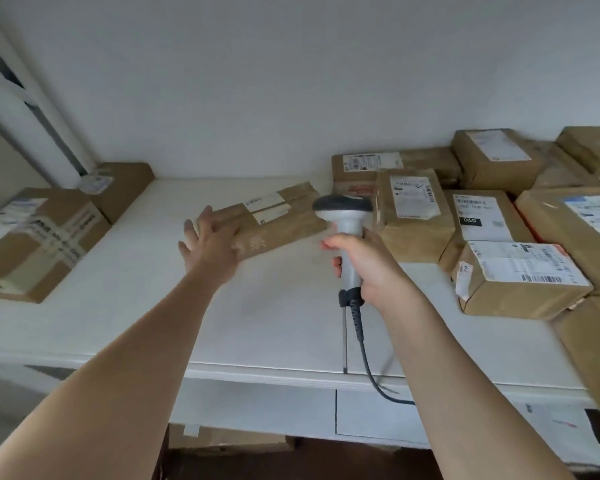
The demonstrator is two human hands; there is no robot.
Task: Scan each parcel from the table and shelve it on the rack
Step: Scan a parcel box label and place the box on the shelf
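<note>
Lying flat near the middle of the white table (pixel 118 306), the flat parcel (pixel 278 220) has its pale labels facing up. Left hand (pixel 210 242) reaches to its near-left end, fingers straight and spread, laid on or just over the cardboard; contact not certain. Right hand (pixel 364 268) is wrapped round the grip of the scanner (pixel 343 216), head pointed toward the labels, cable trailing off the table's front edge.

Judgement: scan of this parcel is at hand, not yet plainly done; no beam or read visible.

Right side: a heap of parcels (pixel 499 220), packed together and stacked, apparently awaiting scanning. Left edge: two boxes (pixel 42 237), one behind the other, well apart from the heap. Rack not identifiable in view, so the shelved count cannot be told. Much work appears left.
</note>
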